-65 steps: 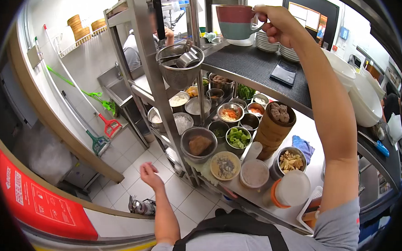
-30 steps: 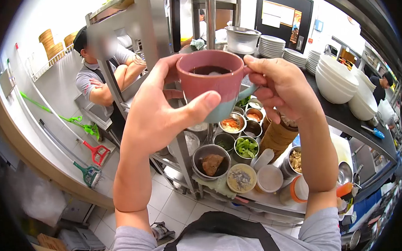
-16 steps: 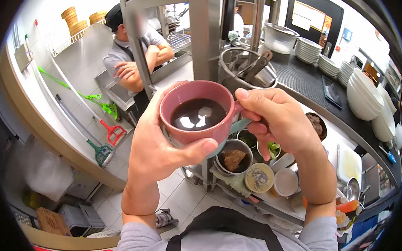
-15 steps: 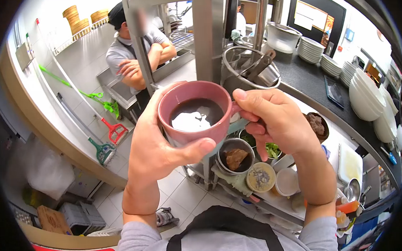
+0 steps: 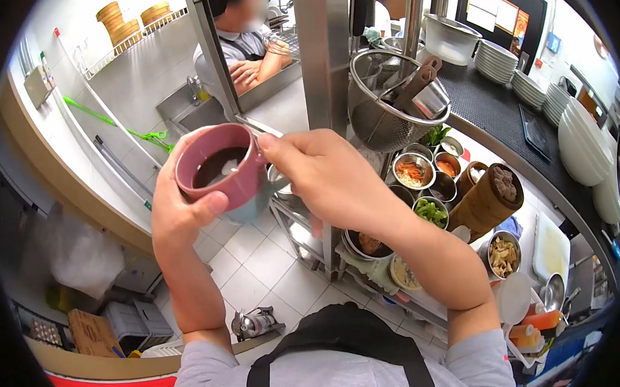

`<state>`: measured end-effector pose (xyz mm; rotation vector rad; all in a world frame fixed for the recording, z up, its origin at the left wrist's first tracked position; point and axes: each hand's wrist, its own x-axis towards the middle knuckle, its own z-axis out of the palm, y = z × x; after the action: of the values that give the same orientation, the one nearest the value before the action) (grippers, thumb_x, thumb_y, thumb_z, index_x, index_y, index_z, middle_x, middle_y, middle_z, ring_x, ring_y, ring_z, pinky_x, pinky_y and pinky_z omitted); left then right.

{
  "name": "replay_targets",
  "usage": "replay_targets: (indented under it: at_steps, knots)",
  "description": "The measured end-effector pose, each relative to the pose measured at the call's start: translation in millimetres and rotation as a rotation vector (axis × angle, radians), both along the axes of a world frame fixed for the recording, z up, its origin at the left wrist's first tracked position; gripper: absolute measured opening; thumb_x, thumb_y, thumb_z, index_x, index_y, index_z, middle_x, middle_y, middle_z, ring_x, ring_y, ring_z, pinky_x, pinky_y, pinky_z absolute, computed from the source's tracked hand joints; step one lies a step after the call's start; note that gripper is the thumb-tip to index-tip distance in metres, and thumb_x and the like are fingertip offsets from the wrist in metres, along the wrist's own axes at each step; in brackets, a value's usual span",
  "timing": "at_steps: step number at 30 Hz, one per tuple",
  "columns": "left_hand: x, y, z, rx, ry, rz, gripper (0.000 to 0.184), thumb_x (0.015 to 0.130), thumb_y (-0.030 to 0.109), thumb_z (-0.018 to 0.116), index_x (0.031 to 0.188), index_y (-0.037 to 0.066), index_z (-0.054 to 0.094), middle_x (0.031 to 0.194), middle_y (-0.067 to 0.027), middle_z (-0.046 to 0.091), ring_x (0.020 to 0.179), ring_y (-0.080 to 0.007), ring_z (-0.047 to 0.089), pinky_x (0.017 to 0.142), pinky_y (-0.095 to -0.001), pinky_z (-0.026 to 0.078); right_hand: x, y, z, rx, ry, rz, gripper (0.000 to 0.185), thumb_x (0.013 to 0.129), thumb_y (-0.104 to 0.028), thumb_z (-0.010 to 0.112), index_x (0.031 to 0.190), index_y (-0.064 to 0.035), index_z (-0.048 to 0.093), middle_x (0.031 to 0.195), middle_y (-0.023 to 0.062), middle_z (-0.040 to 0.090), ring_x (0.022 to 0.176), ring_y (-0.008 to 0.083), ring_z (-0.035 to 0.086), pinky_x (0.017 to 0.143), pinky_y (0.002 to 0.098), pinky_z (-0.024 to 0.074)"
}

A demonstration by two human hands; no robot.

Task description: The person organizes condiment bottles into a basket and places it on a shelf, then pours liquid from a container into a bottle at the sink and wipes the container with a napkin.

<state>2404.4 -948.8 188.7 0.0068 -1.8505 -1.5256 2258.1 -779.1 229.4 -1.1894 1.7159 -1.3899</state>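
Note:
A mug [image 5: 243,188], pink above and pale blue below, is held up in front of me and tilted slightly. Dark liquid [image 5: 212,171] lies inside it, with a bright reflection on its surface. My left hand [image 5: 176,210] wraps round the mug's left side, thumb across the front. My right hand [image 5: 319,176] is closed at the mug's right side, with thumb and fingers on the handle, which the hand mostly hides.
A metal post [image 5: 323,61] rises just beyond my right hand. To the right, a mesh strainer basket [image 5: 369,115] holds utensils above several food bowls [image 5: 413,172]. A co-worker [image 5: 248,47] stands behind the shelf frame. Stacked plates [image 5: 494,64] line the right counter.
Both hands have carried the mug to the left, and it now appears turned and more tilted. The view has shifted, showing more of the food bowls on the right.

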Motion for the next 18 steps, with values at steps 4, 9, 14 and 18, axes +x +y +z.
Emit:
replay_targets:
  at_steps: [4, 9, 14, 18]
  knots:
    - [-1, -30, -7, 0.0, -0.036, 0.002, 0.098, 0.065, 0.044, 0.091, 0.138, -0.007, 0.048, 0.13, -0.0153, 0.061, 0.122, -0.0239, 0.06, 0.105, -0.036, 0.045, 1, -22, -5, -0.024, -0.005, 0.01, 0.053, 0.106, -0.036, 0.043, 0.093, 0.0092, 0.068, 0.064, 0.0124, 0.059, 0.047, 0.0241, 0.063, 0.042, 0.0361, 0.0517]
    - [-14, -73, -15, 0.036, -0.082, -0.083, 0.101, 0.064, 0.044, 0.091, 0.139, -0.007, 0.047, 0.131, -0.0148, 0.061, 0.123, -0.0232, 0.059, 0.107, -0.0361, 0.044, -7, -60, -24, -0.026, -0.004, -0.013, 0.055, 0.107, -0.038, 0.042, 0.093, 0.0095, 0.067, 0.066, 0.0142, 0.062, 0.049, 0.0263, 0.065, 0.044, 0.0375, 0.0526]
    - [-44, -121, -21, 0.008, -0.124, -0.242, 0.102, 0.062, 0.042, 0.093, 0.14, -0.006, 0.047, 0.132, -0.0138, 0.061, 0.123, -0.0216, 0.059, 0.108, -0.0353, 0.044, -13, -91, -35, 0.018, -0.025, -0.125, 0.055, 0.107, -0.04, 0.042, 0.09, 0.0087, 0.064, 0.067, 0.0155, 0.063, 0.05, 0.0272, 0.066, 0.044, 0.0376, 0.0529]
    - [-72, -156, -25, 0.024, -0.081, -0.282, 0.095, 0.067, 0.027, 0.093, 0.142, -0.007, 0.047, 0.133, -0.0125, 0.061, 0.122, -0.0214, 0.059, 0.108, -0.036, 0.045, -17, -117, -42, -0.005, -0.047, -0.325, 0.054, 0.107, -0.04, 0.043, 0.087, 0.0071, 0.061, 0.065, 0.0133, 0.062, 0.049, 0.0249, 0.065, 0.046, 0.0371, 0.0524]
